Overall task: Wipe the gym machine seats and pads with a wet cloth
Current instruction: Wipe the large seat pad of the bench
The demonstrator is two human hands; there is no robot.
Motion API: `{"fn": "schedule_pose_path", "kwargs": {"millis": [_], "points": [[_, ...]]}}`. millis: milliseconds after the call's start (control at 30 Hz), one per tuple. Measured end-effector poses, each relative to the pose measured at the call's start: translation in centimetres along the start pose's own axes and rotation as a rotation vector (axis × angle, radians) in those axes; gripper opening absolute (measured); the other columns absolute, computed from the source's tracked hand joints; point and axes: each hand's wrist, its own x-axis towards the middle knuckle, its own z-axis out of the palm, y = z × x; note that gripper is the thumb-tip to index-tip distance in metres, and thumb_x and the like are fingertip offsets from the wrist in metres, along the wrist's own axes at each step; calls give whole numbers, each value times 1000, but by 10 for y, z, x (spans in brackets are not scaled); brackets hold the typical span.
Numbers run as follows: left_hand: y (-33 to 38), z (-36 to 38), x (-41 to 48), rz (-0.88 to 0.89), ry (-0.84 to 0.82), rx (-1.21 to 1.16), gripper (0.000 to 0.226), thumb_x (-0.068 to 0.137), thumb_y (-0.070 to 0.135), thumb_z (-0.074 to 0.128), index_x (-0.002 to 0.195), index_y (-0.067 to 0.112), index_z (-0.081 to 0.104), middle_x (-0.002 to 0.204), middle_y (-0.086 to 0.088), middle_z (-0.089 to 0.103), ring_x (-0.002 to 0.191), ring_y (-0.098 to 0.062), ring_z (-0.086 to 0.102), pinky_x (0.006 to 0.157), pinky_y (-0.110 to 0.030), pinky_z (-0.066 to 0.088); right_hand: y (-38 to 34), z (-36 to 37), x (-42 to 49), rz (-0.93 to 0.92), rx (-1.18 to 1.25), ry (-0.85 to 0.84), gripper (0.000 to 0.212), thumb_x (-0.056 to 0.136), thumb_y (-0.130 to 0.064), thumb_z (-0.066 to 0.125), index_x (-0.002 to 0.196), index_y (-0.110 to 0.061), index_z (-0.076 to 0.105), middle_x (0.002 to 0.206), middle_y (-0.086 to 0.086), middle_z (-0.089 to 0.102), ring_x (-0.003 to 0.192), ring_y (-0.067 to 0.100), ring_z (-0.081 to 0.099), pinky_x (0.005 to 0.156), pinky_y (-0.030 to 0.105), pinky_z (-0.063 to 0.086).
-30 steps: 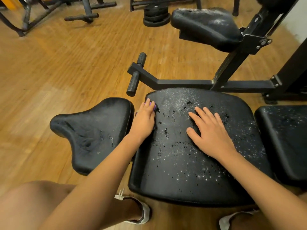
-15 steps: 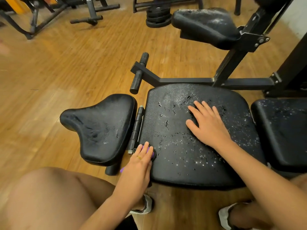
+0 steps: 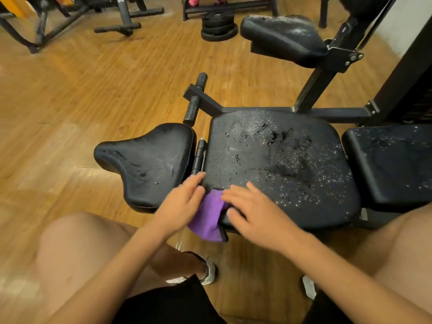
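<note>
Where the person's bare knees and black shorts (image 3: 168, 302) fill the six o'clock edge of the view, a white-soled shoe (image 3: 208, 272) stands on the wooden floor (image 3: 70, 101) between them. Just beyond, both hands meet at the near corner of the middle pad (image 3: 292, 174).

The purple cloth (image 3: 208, 216) lies between them, at three o'clock from the left hand (image 3: 182, 202) and nine o'clock from the right hand (image 3: 254, 213). Its upper part lies on the pad and the rest hangs over the near edge toward six o'clock. The left hand is released, its fingers nearly straight on the cloth's left edge, the tips reaching the pad's corner and the foot of the hinge (image 3: 198, 157); its thumb is hidden. The right hand is likewise unclenched and blurred, fingers spread and lightly bent, the tips touching the cloth's right edge, the palm over the pad.

The pad's skin is cracked and flecked with pale specks. At nine o'clock from it, across the hinge, sits a saddle-shaped seat (image 3: 145, 164); at three o'clock is another black pad (image 3: 392, 164).

Farther on, at twelve o'clock, a black frame bar (image 3: 327, 112) carries a roller handle (image 3: 195, 101), and a raised pad (image 3: 280, 38) stands on a post at one o'clock. A stack of weight plates (image 3: 218, 25) rests on the floor at the far edge.
</note>
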Motion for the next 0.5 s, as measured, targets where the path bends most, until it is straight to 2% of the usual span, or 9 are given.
{"fn": "schedule_pose_path", "kwargs": {"millis": [67,133,200,267,333,433,500], "points": [[-31,-14,20,-40,65,127,42,104,19,45,146,12,46,151,-10,45,142,-26,39,113,-31,27,-21,15,-8,-12,-46,-48,50,97,-37,43,143,-16,47,150,-1,45,143,12,31,121,32,5],[-59,-27,40,-70,78,254,42,103,17,45,144,9,45,155,-11,39,146,-29,31,117,-40,23,-32,24,-3,38,-121,-44,55,96,-51,41,138,-16,49,145,0,49,139,14,35,121,31,6],[-76,-32,51,-46,79,355,44,102,16,44,145,8,44,158,-10,35,148,-31,26,118,-48,22,-42,28,6,91,-218,-2,64,89,-66,38,124,-15,56,125,2,60,124,19,49,120,37,18],[-80,-30,54,9,114,433,44,102,18,42,145,6,45,156,-11,38,146,-32,30,115,-49,25,-53,36,14,116,-346,24,72,81,-71,40,118,-12,58,111,8,61,109,28,54,113,44,33],[-80,-25,51,30,163,492,48,99,23,37,143,6,46,153,-12,42,143,-33,35,112,-50,30,-63,49,21,131,-450,1,69,78,-67,50,116,-9,55,108,14,56,102,33,50,103,46,39],[-79,-24,53,41,184,527,48,97,26,35,138,5,49,149,-13,46,139,-32,39,109,-50,34,-65,67,32,178,-530,-45,72,77,-49,68,130,-2,53,131,22,53,120,39,50,106,48,41],[-77,-27,59,51,177,539,46,98,28,35,136,4,49,149,-13,46,139,-31,38,108,-49,33,-57,75,34,116,-549,52,53,84,-25,59,132,-1,56,137,22,54,127,38,51,108,46,43]]}}
